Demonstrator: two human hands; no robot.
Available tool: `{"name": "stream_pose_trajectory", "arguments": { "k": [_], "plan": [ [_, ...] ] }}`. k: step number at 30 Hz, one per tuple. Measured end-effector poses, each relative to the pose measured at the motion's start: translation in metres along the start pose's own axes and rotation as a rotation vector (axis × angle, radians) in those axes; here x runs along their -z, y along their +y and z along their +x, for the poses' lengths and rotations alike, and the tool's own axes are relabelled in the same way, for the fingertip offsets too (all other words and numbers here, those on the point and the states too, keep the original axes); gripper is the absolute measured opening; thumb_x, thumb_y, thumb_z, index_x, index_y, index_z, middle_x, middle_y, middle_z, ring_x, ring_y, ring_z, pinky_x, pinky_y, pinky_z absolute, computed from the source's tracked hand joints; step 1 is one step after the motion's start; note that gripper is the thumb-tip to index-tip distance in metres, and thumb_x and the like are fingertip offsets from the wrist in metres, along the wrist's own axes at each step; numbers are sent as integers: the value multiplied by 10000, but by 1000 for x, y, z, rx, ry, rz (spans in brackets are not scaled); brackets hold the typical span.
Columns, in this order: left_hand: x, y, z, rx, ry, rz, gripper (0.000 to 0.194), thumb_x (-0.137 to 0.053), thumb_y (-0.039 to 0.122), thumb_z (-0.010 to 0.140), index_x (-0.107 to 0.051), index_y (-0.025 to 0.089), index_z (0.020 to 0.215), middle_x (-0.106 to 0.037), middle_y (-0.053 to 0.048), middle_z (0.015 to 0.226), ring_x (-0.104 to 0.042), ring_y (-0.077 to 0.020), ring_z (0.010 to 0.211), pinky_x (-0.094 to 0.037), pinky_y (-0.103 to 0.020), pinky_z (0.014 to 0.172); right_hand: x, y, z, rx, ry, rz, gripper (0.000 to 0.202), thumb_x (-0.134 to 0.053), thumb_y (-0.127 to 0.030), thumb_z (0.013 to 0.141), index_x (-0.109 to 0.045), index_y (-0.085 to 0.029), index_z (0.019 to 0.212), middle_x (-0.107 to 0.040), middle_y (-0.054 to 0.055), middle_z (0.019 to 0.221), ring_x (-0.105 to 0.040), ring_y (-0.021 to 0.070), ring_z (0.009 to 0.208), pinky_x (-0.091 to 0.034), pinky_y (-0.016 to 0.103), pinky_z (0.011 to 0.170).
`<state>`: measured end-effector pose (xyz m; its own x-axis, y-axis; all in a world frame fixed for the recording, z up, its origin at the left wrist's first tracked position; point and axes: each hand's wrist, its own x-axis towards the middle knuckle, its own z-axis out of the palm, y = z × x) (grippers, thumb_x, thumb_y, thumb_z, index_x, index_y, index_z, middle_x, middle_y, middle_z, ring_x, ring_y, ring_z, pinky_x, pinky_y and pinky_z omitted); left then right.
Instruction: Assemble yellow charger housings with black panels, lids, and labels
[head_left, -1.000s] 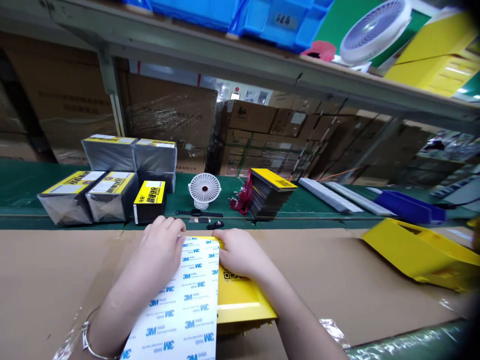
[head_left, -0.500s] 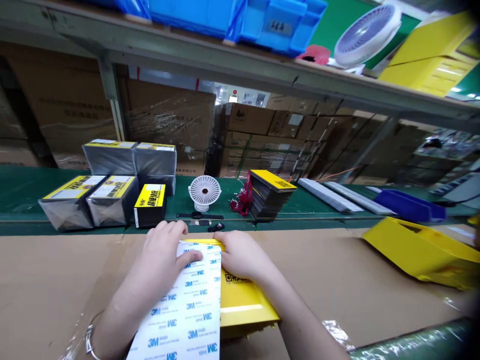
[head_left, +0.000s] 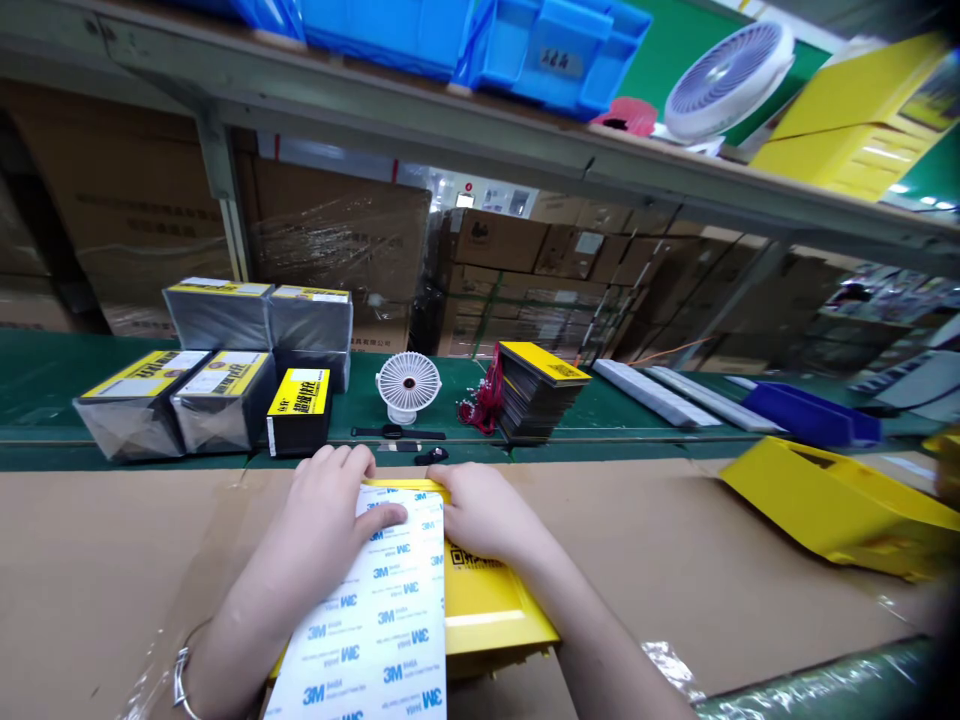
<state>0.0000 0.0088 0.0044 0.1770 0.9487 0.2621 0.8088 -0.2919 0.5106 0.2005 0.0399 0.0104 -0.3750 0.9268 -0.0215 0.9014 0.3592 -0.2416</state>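
A white sheet (head_left: 390, 620) printed with blue 3M marks lies over the left part of a yellow plastic piece (head_left: 495, 610) at the bottom centre. My left hand (head_left: 330, 520) is closed on the sheet's upper left edge, its thumb flat on the white face and its fingers curled over the far edge. At the top right corner of the yellow piece, my right hand (head_left: 480, 510) grips its far rim beside the sheet, with some fingertips hidden. A black QR code shows on the yellow surface below my right hand.
Yellow-topped boxes (head_left: 142, 405) stand at the back left, near a small white fan (head_left: 409, 385) and a black watch (head_left: 391, 431). A stack of cards (head_left: 536, 395) sits behind my right hand. Another yellow part (head_left: 840, 505) lies right; a shelf (head_left: 465, 115) spans above.
The lower end of the white sheet has shifted slightly right, showing a bit of yellow at its left. Both hands keep nearly the same place and hold.
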Motion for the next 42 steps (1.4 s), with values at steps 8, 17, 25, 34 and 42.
{"name": "stream_pose_trajectory", "arguments": {
  "k": [8,17,25,34,42],
  "plan": [
    [0,0,0,5,28,50,257,-609,488,798,-538,249,862,-545,-13,841,-484,-252,846,-344,-371,722,3,-2,-2,23,-6,19,195,-510,-359,804,-637,-223,862,-696,35,871,-602,175,751,-244,247,531],
    [0,0,-2,-20,150,176,341,-616,535,776,-501,223,852,-552,-16,832,-480,-249,849,-336,-384,726,0,0,1,0,5,13,196,-496,-368,817,-624,-221,809,-696,32,837,-595,175,719,-240,247,518],
    [0,1,0,20,122,77,292,-627,489,781,-506,224,801,-558,-14,809,-488,-236,821,-345,-368,713,0,0,-1,-7,-6,28,193,-506,-375,817,-628,-232,856,-694,29,862,-601,167,742,-231,241,520],
    [1,1,1,-11,134,41,253,-623,443,797,-493,227,775,-564,-12,790,-501,-230,799,-349,-358,688,2,-1,-2,-4,-20,18,209,-490,-379,844,-627,-228,890,-689,35,884,-602,178,766,-264,250,544],
    [0,-1,0,-79,286,163,170,-545,384,858,-508,219,863,-571,-33,853,-502,-237,849,-371,-368,746,1,-1,-2,-3,-25,11,240,-484,-406,849,-632,-243,943,-694,38,909,-613,196,805,-296,253,569]
  ]
}}
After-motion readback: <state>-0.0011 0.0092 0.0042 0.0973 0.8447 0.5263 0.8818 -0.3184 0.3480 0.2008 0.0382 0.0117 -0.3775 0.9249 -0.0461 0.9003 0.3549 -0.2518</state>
